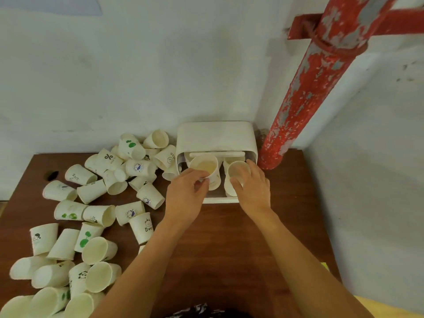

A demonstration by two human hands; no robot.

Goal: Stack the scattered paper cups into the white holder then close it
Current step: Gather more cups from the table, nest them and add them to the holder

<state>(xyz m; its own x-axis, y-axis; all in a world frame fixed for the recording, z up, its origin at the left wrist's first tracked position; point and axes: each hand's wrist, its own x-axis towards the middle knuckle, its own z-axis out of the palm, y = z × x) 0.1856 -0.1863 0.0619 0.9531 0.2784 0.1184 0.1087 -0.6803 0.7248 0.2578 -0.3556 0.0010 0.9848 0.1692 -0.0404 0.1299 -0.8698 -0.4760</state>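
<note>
Both hands are at the white holder (216, 138) now, which sits at the back of the bench (220, 237) against the wall, just beside the peeling red pipe (305, 88). Its cover is swung up and the tray juts out toward the person. The left hand (185, 191) grasps a printed cup (205, 167) low on its wall, fingers curled round the base end, mouth tilted up and toward the camera, over the holder's left bay. The right hand (252, 184) wraps a plain cup (238, 172) from the side, over the holder's right bay; another cup seems to sit beneath it, though the fingers hide the join.

These cups look feather-light and thin-walled, so they will likely crush if squeezed mid-wall. The rolled rim and the base are probably the stiffest places to take hold. Dry paper should give decent friction, and nested cups may bind together.

Left of the holder, the scattered cups (96, 216) lie mostly on their sides in a loose heap spreading toward the bench's near edge. The closest of them lies just beside the holder's left wall, within easy reach of the left hand. Plenty remain to stack, and the cover is not yet shut.
</note>
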